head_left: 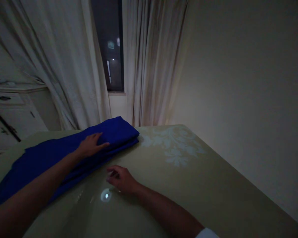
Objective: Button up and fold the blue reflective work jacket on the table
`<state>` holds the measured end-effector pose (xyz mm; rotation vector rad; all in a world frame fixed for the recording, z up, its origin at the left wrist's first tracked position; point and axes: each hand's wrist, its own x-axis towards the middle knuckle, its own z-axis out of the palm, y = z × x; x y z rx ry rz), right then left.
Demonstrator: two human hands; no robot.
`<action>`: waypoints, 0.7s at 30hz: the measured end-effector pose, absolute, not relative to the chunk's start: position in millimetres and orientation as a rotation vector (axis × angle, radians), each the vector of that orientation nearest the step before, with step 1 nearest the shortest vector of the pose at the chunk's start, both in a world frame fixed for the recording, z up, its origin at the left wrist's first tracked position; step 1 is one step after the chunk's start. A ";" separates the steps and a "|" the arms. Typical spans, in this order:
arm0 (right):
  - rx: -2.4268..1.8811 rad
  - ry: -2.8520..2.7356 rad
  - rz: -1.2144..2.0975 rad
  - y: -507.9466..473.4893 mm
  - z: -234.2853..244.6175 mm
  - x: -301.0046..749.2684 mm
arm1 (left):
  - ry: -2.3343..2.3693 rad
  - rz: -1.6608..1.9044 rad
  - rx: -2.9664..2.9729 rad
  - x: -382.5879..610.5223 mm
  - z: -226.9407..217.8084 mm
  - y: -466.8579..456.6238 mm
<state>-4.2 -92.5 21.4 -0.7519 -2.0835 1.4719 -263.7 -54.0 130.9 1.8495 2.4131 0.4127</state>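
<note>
A folded piece of dark blue cloth [119, 129] lies in layers across the left part of the table [149, 198], slanting from the lower left up to the middle. My left hand [91, 145] rests flat on top of it, fingers spread. Just in front of the cloth's near edge is my right hand [121, 179], low over the tabletop and apart from the cloth. Its fingers are loosely curled, with a gap between thumb and fingertips and nothing visible in them.
Pale curtains [156, 66] hang behind the table on both sides of a dark window [109, 46]. A white cabinet [17, 112] stands at the far left. The plain wall [250, 82] runs along the table's right edge. A leaf pattern [176, 148] decorates the tabletop.
</note>
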 end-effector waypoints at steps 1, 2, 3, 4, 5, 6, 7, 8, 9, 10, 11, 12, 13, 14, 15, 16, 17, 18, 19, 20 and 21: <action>-0.763 -2.082 1.465 -92.2 26.2 10.7 | 2.348 0.348 1.951 -248.6 120.0 -51.0; -0.758 -2.107 1.429 -92.6 31.4 29.2 | 2.305 0.295 2.023 -236.3 111.6 -50.0; -0.751 -2.151 1.366 -93.9 36.7 51.6 | 2.285 0.260 2.060 -227.1 106.0 -50.9; -0.748 -2.203 1.286 -96.2 41.3 77.4 | 2.286 0.244 2.059 -221.2 103.3 -53.3; -0.759 -2.246 1.205 -99.6 44.9 106.1 | 2.303 0.248 2.028 -217.9 103.4 -56.8; -0.800 -2.271 1.121 -103.9 46.9 136.7 | 2.329 0.260 1.989 -216.4 105.8 -60.6; -0.877 -2.255 1.049 -108.9 47.3 167.9 | 2.362 0.271 1.948 -215.5 110.1 -64.3; -0.978 -2.196 1.004 -114.1 46.1 198.4 | 2.401 0.286 1.904 -213.9 116.0 -67.6; -1.086 -2.097 0.988 -119.3 43.7 227.1 | 2.440 0.305 1.863 -210.6 122.9 -70.4; -1.186 -1.972 0.999 -124.0 40.6 252.8 | 2.473 0.330 1.834 -204.5 130.5 -73.0; -1.262 -1.833 1.033 -127.9 37.7 275.0 | 2.492 0.361 1.824 -195.0 138.4 -76.2; -1.306 -1.686 1.080 -130.7 35.5 293.2 | 2.495 0.398 1.834 -181.7 146.0 -80.5; -1.315 -1.539 1.138 -132.2 34.7 307.5 | 2.477 0.435 1.864 -164.6 153.0 -87.1; -1.297 -1.398 1.201 -132.3 35.7 318.4 | 2.436 0.471 1.910 -144.4 158.6 -96.6; -1.263 -1.268 1.265 -130.9 38.3 326.4 | 2.375 0.497 1.967 -122.0 162.3 -109.4; -1.228 -1.156 1.328 -128.1 42.5 332.2 | 2.291 0.513 2.034 -98.7 163.8 -125.4; -1.203 -1.066 1.389 -124.0 47.8 336.7 | 2.162 0.525 2.109 -76.3 162.6 -144.2; -1.190 -1.009 1.450 -119.1 53.4 340.4 | 2.007 0.530 2.177 -56.5 158.8 -164.6; -1.182 -0.985 1.512 -113.5 58.7 344.0 | 1.799 0.550 2.231 -40.9 152.1 -185.0; -1.180 -0.986 1.569 -107.7 63.2 348.0 | 1.569 0.600 2.232 -31.0 142.9 -203.8; -1.182 -1.011 1.609 -102.1 66.5 352.6 | 1.475 0.637 2.203 -27.3 131.3 -219.7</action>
